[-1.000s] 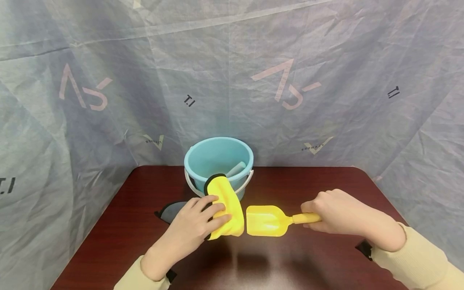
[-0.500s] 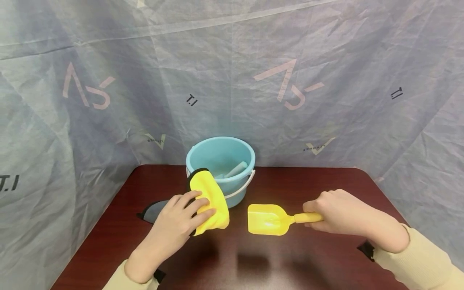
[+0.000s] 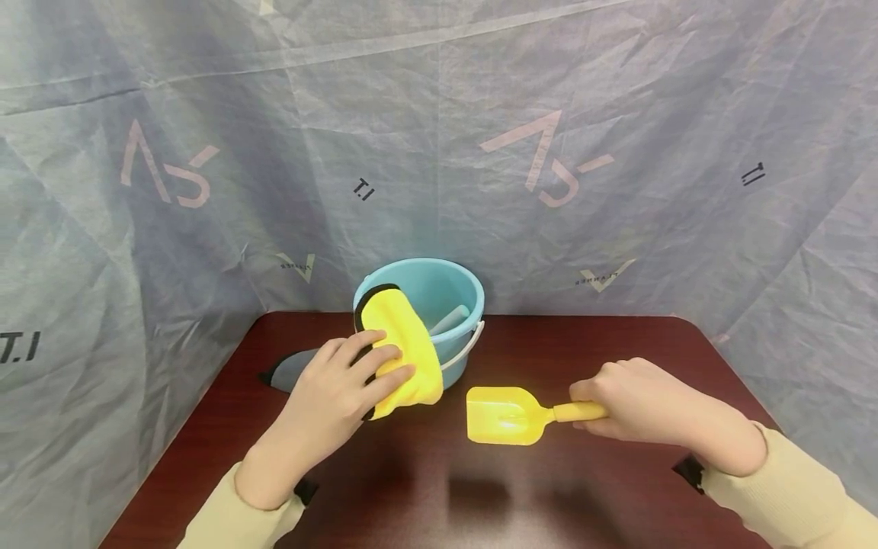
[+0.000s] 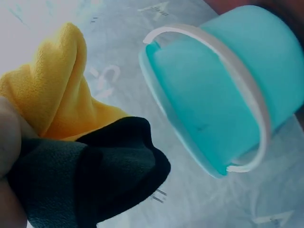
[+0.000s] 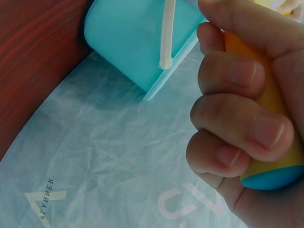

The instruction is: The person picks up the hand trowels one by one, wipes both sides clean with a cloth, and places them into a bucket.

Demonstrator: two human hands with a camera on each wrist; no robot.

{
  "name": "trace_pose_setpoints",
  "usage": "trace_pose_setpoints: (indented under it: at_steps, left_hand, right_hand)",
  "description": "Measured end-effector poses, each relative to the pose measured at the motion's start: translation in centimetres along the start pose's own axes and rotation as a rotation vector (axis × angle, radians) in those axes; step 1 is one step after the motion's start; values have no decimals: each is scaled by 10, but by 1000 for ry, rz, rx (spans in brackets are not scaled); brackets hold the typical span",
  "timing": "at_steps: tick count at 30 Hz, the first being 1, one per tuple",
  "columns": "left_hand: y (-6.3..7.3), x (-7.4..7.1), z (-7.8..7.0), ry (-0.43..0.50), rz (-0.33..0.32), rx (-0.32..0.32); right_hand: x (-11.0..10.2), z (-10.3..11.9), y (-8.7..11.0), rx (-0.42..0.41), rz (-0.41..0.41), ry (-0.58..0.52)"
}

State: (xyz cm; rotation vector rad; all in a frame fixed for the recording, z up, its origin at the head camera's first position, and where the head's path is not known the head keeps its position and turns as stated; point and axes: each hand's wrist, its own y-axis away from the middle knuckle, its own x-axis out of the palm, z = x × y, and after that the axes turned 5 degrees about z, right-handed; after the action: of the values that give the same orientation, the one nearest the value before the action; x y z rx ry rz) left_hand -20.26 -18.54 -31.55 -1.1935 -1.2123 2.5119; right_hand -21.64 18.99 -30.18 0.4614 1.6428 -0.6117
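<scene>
My left hand (image 3: 336,389) grips a two-sided cloth (image 3: 405,347), yellow on one face and dark grey on the other, with black edging. Held up in front of the bucket, the cloth hides part of its left rim. In the left wrist view, the cloth's dark side (image 4: 114,175) is apart from the bucket (image 4: 237,85). On the right, my right hand (image 3: 638,400) holds a yellow toy shovel (image 3: 507,415) by its handle, the blade pointing left above the table. The right wrist view shows curled fingers around the handle (image 5: 266,109), which has a blue end.
The light-blue bucket (image 3: 456,358) stands upright near the back of the dark red table (image 3: 583,343), its white handle hanging down in front. A pale blue stick-like piece (image 3: 449,320) leans inside it. A grey printed sheet (image 3: 439,152) hangs behind the table.
My left hand has shifted left, then upward, bringing the cloth from in front of the shovel blade up to the bucket's rim. The right hand and shovel have hardly moved.
</scene>
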Motion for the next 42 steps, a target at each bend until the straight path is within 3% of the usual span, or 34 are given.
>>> trace_pose_setpoints:
  at_steps: [9,18,31,37,42]
  left_hand:
    - [-31,4,-5,-24,7,71]
    - [-50,17,-13,-47,30,137]
    - [-57,36,-33,-52,64,218]
    - [-56,44,-41,-24,117,219]
    - [-55,47,-43,-11,126,219]
  right_hand:
    - [2,0,-4,-6,-2,10]
    - [5,2,-12,-19,-36,20]
    - [3,6,-19,-4,4,-1]
    - [4,8,-21,-20,-17,13]
    - [4,10,-21,-11,-10,27]
